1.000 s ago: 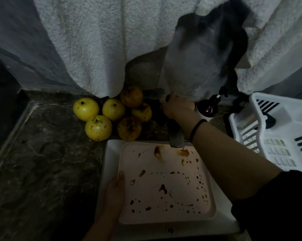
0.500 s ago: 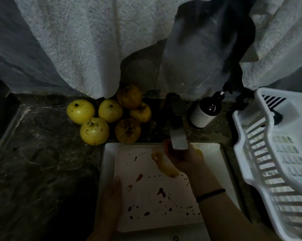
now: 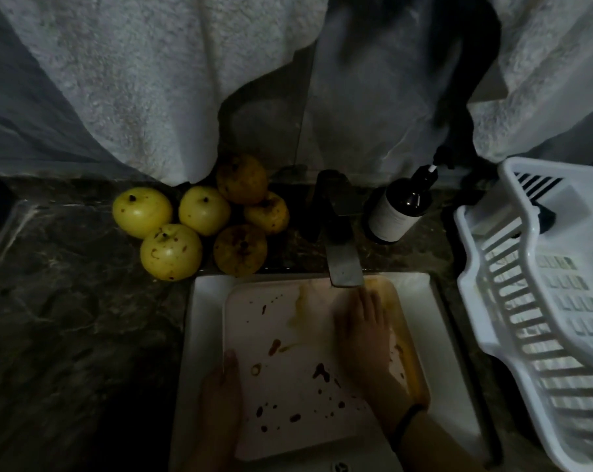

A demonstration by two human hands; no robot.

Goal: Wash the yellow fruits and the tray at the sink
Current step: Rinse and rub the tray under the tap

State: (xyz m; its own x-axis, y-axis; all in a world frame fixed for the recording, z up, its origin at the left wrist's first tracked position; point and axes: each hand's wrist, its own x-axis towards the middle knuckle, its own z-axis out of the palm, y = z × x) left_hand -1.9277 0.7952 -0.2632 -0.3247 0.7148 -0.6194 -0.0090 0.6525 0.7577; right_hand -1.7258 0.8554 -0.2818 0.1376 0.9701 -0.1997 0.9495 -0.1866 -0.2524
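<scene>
- Dark marbled stone counter (image 3: 56, 335): a broad bare stretch left of the basin, the widest room for setting things down.
- White slatted plastic dish rack (image 3: 544, 318): just beside the sink's right rim, so it crowds any move rightward.
- White rectangular ceramic sink (image 3: 205, 335): mostly filled by the tray, with narrow margins either side.
- Pale pink square plastic tray (image 3: 288, 396): lies in the sink, far edge under the spout. Washing judged barely begun: far part smeared wet, brown spots across the near half.
- Six round yellow fruits (image 3: 205, 209): clustered on the counter behind the sink's left corner. Spotted, apparently unwashed.
- Right hand (image 3: 363, 321): flat, fingers straight, pressing the tray below the spout.
- Left hand (image 3: 220, 393): grips the tray's left edge, thumb over the rim.
- Grey flat-spouted faucet (image 3: 343, 267): overhangs the tray's far edge. Flow cannot be made out.
</scene>
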